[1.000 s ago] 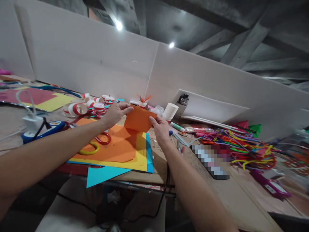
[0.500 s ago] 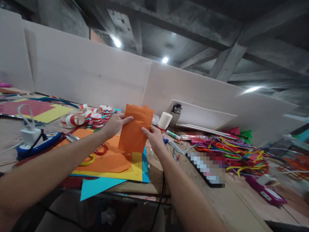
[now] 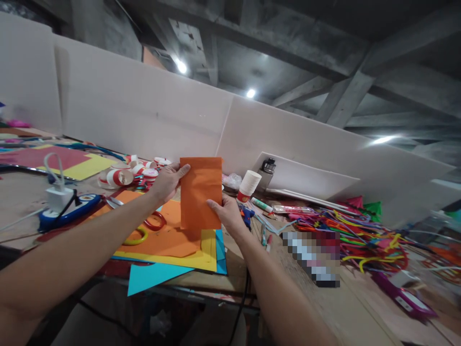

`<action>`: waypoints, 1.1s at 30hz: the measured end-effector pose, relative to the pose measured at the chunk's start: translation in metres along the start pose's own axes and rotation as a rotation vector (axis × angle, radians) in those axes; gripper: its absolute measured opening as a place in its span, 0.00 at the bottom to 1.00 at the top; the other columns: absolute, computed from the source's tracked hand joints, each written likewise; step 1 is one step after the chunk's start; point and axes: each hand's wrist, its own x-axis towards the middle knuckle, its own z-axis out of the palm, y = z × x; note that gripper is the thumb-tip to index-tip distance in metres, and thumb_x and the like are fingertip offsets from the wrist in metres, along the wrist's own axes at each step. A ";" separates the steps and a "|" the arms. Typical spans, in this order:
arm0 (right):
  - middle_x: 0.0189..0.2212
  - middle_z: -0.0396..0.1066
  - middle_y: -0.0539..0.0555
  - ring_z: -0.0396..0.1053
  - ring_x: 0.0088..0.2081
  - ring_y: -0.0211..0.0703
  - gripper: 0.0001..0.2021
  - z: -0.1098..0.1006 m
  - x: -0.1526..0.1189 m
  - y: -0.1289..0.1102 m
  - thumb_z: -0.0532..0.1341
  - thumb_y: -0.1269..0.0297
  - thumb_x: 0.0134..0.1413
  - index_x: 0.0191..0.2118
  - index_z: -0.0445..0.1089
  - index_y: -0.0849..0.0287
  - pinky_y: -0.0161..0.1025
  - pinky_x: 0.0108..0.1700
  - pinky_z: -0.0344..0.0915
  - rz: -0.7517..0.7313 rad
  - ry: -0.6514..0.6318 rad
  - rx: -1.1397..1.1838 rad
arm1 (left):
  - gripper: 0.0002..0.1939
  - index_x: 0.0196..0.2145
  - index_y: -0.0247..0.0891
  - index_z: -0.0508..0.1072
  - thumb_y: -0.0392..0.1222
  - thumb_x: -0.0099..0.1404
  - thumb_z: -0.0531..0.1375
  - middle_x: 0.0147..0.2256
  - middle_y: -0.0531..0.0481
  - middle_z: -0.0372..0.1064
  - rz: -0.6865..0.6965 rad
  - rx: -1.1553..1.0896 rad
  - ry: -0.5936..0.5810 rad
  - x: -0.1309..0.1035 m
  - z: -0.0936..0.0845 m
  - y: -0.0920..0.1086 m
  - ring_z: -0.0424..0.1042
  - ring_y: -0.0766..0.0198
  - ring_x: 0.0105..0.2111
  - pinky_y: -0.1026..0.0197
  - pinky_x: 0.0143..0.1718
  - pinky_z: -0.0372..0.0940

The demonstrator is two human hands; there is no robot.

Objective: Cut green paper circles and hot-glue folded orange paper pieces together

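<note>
An orange sheet of paper (image 3: 200,197) stands upright between my hands, raised above the table. My left hand (image 3: 169,181) pinches its upper left edge, thumb on the near face. Lower on the right edge, my right hand (image 3: 227,213) grips it the same way, its other fingers hidden behind. Beneath lie more orange paper (image 3: 169,245), a yellow sheet (image 3: 207,254) and a blue sheet (image 3: 154,276) that juts past the table edge. Scissors with a red handle (image 3: 155,221) and a yellow handle (image 3: 137,236) rest on the orange paper, partly covered by my left forearm.
Red-and-white paper cup pieces (image 3: 120,178) lie at the back left, near a blue power strip (image 3: 70,211). Stacked paper cups (image 3: 249,185) and a bottle (image 3: 266,174) stand behind my right hand. Colourful pipe cleaners (image 3: 360,235) and a purple power strip (image 3: 405,295) are at right.
The orange sheet has turned from a slight tilt to nearly straight upright. Both hands still hold it. The whole view has shifted slightly, so the table things sit further right.
</note>
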 end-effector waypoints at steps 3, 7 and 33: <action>0.35 0.78 0.56 0.75 0.33 0.46 0.15 0.001 -0.001 0.001 0.65 0.55 0.46 0.37 0.75 0.61 0.41 0.36 0.71 0.024 0.021 -0.050 | 0.16 0.35 0.36 0.77 0.46 0.51 0.71 0.37 0.47 0.79 0.000 -0.055 0.033 0.002 -0.003 0.001 0.77 0.57 0.41 0.59 0.43 0.73; 0.34 0.78 0.54 0.74 0.32 0.45 0.15 0.001 -0.001 0.001 0.66 0.56 0.45 0.37 0.76 0.61 0.39 0.34 0.70 0.037 0.024 -0.072 | 0.17 0.36 0.35 0.77 0.48 0.53 0.70 0.37 0.46 0.79 -0.028 -0.078 0.009 0.000 -0.004 0.003 0.77 0.57 0.42 0.59 0.44 0.72; 0.34 0.77 0.51 0.73 0.37 0.44 0.14 -0.005 -0.001 -0.018 0.68 0.58 0.42 0.36 0.75 0.59 0.42 0.44 0.70 -0.098 0.206 0.256 | 0.10 0.24 0.35 0.76 0.35 0.43 0.71 0.25 0.47 0.75 -0.334 0.361 -0.212 0.021 -0.073 -0.004 0.72 0.65 0.24 0.66 0.25 0.64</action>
